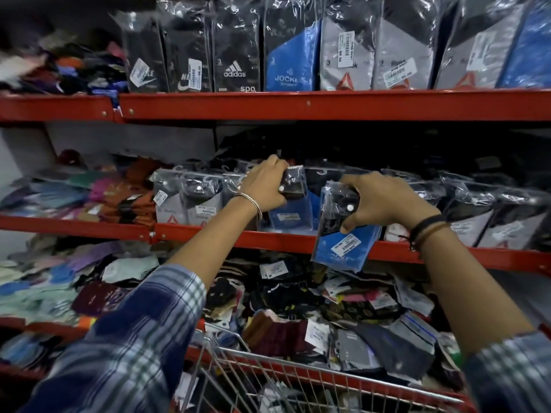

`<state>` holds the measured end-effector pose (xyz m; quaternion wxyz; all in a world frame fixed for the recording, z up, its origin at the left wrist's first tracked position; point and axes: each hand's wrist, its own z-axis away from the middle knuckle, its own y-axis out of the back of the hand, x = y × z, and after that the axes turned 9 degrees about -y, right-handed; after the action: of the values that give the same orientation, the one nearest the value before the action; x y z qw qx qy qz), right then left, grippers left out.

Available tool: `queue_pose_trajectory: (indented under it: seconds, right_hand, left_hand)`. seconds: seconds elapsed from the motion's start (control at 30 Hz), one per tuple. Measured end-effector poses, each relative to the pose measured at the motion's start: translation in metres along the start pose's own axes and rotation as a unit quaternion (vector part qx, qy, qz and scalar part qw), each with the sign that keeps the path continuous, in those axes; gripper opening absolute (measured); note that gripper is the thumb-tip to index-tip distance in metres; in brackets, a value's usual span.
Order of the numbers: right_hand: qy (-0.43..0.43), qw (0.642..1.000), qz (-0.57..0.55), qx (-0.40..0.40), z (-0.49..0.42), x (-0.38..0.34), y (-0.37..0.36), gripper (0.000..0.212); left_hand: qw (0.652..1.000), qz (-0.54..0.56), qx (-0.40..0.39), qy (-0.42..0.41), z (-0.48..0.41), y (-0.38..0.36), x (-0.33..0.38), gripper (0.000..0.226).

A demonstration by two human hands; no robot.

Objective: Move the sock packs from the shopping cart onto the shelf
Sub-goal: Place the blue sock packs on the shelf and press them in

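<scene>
Sock packs in play: right hand [384,201] grips a blue-and-black pack [340,231] by its top edge, thumb on the front near the white snap, fingers over the top; it hangs just in front of the middle shelf [208,234] lip, not yet seated. Left hand [265,186] is closed on the top of a second dark pack [293,181], which stands in the row of packs on that shelf, touching neighbours. Shopping cart [268,371] sits below at the frame bottom, wire rim visible; contents blurred, probably more packs but hard to tell. Handling: light, flat, card-backed so fairly stiff, but the clear plastic sleeve looks slick and crinkly. Best hold is a pinch at the top by the snap, or across both side edges. Risk: knocking neighbouring upright packs over when sliding one in.
</scene>
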<state>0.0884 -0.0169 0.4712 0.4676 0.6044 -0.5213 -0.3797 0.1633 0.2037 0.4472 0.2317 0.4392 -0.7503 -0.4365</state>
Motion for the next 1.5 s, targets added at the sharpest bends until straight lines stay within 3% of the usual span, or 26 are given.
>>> queue_pose_trajectory:
  seconds: [0.33, 0.63, 0.83, 1.07, 1.23, 1.5]
  right_hand:
    - [0.017, 0.999, 0.018, 0.042, -0.046, -0.020, 0.013, 0.097]
    - [0.051, 0.994, 0.006, 0.098, -0.075, -0.019, -0.004, 0.072]
    - [0.054, 0.993, 0.023, 0.100, -0.093, -0.018, -0.028, 0.076]
    - [0.034, 0.998, 0.018, 0.056, -0.105, -0.014, -0.050, 0.087]
    - [0.037, 0.999, 0.005, 0.038, -0.111, -0.018, -0.062, 0.086]
    - [0.024, 0.987, 0.069, 0.142, -0.102, -0.017, -0.081, 0.080]
  left_hand:
    - [0.991, -0.092, -0.088, -0.038, -0.042, -0.006, -0.024, 0.068]
    - [0.987, -0.089, -0.127, -0.039, -0.053, -0.010, -0.038, 0.072]
    - [0.995, -0.026, -0.091, -0.037, -0.045, -0.017, -0.044, 0.071]
    - [0.996, -0.050, -0.061, -0.050, -0.039, -0.022, -0.043, 0.066]
    - [0.990, -0.077, -0.102, -0.054, -0.036, -0.032, -0.040, 0.063]
    - [0.984, -0.111, -0.136, -0.032, -0.043, -0.042, -0.032, 0.061]
